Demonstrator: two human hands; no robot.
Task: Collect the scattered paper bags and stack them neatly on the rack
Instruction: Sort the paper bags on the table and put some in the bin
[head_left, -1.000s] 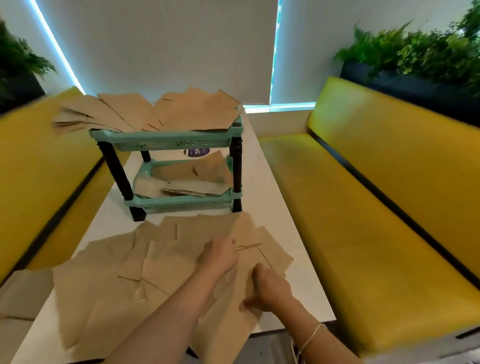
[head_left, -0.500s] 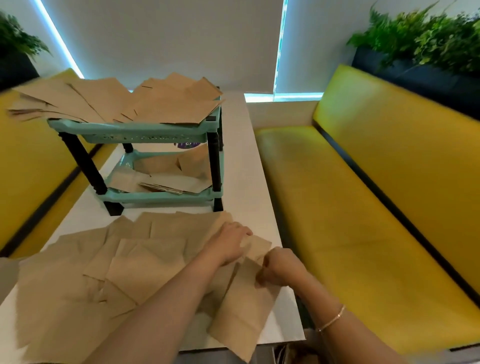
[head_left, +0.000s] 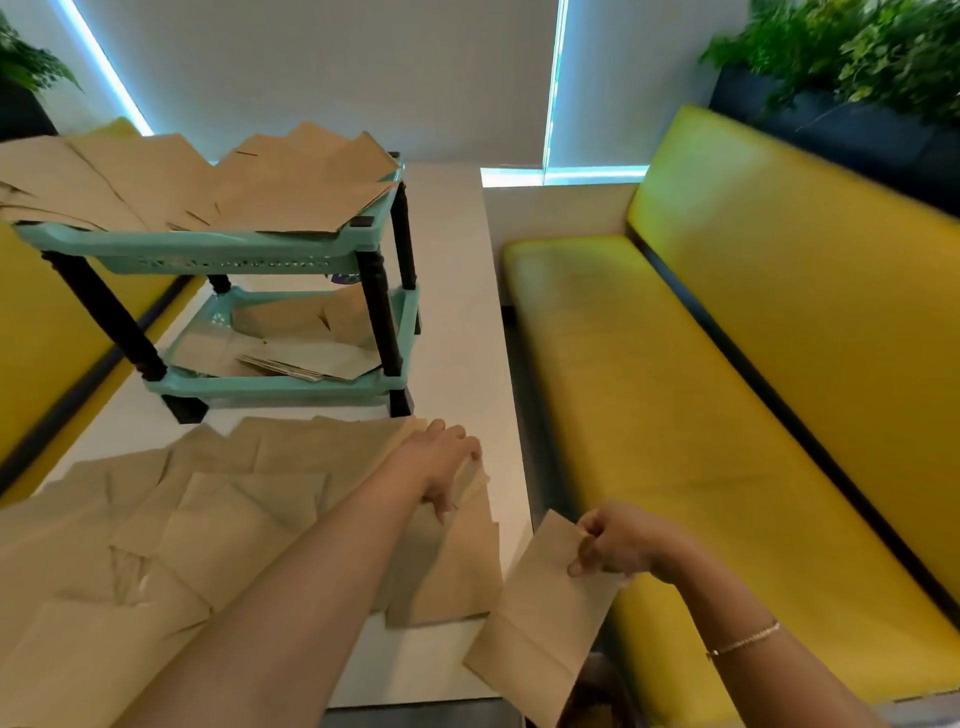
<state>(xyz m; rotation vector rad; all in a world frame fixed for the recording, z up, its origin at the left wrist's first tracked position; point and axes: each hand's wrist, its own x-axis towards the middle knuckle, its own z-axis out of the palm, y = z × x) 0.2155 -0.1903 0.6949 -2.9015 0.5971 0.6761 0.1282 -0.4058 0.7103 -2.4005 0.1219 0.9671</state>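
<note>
The left hand (head_left: 441, 465) is stretched forward on a bare forearm that comes from the lower left. Its palm faces down and the fingers (head_left: 457, 434) are spread a little and lie flat, with the thumb pointing back toward the body. The right hand (head_left: 615, 543) is lower and more to the right, with the wrist bent inward. Its fingers are curled and pinch closed together with the thumb. A thin bracelet (head_left: 743, 640) sits on the right forearm.
</note>
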